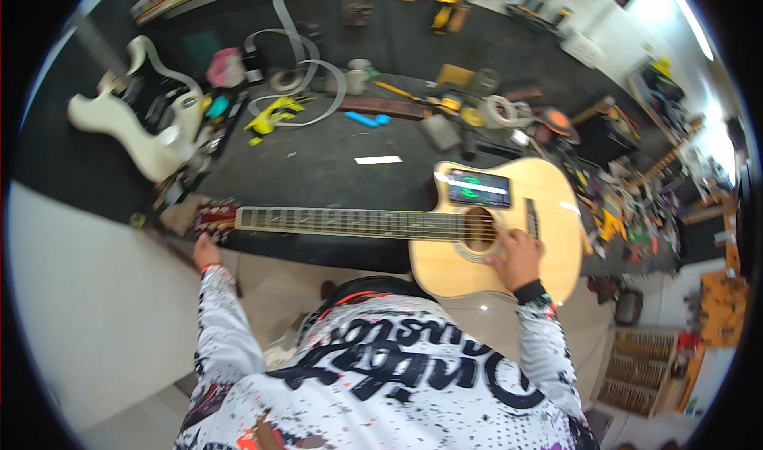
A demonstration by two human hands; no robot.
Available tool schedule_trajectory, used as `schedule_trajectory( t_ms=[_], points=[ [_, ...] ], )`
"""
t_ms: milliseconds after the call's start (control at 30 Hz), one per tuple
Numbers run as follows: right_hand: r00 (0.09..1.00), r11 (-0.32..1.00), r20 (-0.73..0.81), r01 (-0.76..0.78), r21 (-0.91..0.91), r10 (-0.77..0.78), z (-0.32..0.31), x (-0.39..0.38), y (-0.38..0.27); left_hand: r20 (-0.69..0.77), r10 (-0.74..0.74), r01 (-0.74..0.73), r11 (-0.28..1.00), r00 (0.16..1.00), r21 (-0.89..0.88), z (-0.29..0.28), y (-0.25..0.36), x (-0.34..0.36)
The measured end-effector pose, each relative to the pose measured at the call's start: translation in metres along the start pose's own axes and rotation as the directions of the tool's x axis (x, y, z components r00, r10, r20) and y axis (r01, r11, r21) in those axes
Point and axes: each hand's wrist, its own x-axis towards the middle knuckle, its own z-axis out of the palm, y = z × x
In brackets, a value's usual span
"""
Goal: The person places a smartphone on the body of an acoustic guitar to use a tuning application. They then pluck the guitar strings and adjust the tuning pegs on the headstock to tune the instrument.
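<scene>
Pale natural-wood acoustic guitar w/ dark fretboard (445,227) lying face-up across the near edge of the black-topped workbench (318,164), neck pointing to the person's left, body to the right. Left hand (207,251) at the reddish-brown headstock (216,218), fingers curled round its near edge, prob. on a tuning peg; exact grip hidden by the wrist. Right hand (518,253) resting on the body just right of the round soundhole (479,229), fingers bent, tips reaching in over the strings; holding nothing that shows, pick or no pick can't tell. Dark phone w/ lit green dial on its screen (479,188) lying on the guitar top just beyond the soundhole. Looks like tuning by ear and screen. To do it well: pluck one string only, cleanly, over the soundhole; mute neighbours w/ the side of the right hand; turn the peg in small steps, coming up to pitch from below rather than down; confirm that peg belongs to the string sounding; keep eyes on the dial btwn plucks; steady the neck so the body doesn't slide off the bench edge. Elsewhere: cream solid-body electric guitar (131,128) at far left, yellow clamp-like tool (270,116), rolls of tape (499,110), clutter of tools along the right.
</scene>
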Motion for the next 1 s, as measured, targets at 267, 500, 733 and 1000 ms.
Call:
schedule_trajectory(
  t_ms=[267, 500, 733, 1000],
  points=[
    [0.998, 0.998, 0.005, -0.064, 0.014, 0.064, -0.004, -0.009, -0.001, -0.011, 0.391, -0.389, 0.918, 0.920, 0.070, -0.062, 0.117, 0.023],
    [0.987, 0.989, 0.056, -0.149, -0.017, 0.150, -0.003, 0.000, -0.009, 0.764, 0.173, -0.521, 0.820, 0.622, 0.238, -0.041, 0.152, 0.097],
    [0.982, 0.982, 0.052, -0.185, 0.019, 0.184, -0.016, -0.004, -0.009, 0.873, 0.009, -0.762, 0.493, 0.488, 0.421, 0.016, 0.175, 0.132],
    [0.977, 0.979, 0.068, -0.205, 0.014, 0.203, -0.014, 0.002, -0.019, 0.911, 0.010, -0.796, 0.490, 0.412, 0.355, 0.003, 0.182, 0.138]
  ],
)
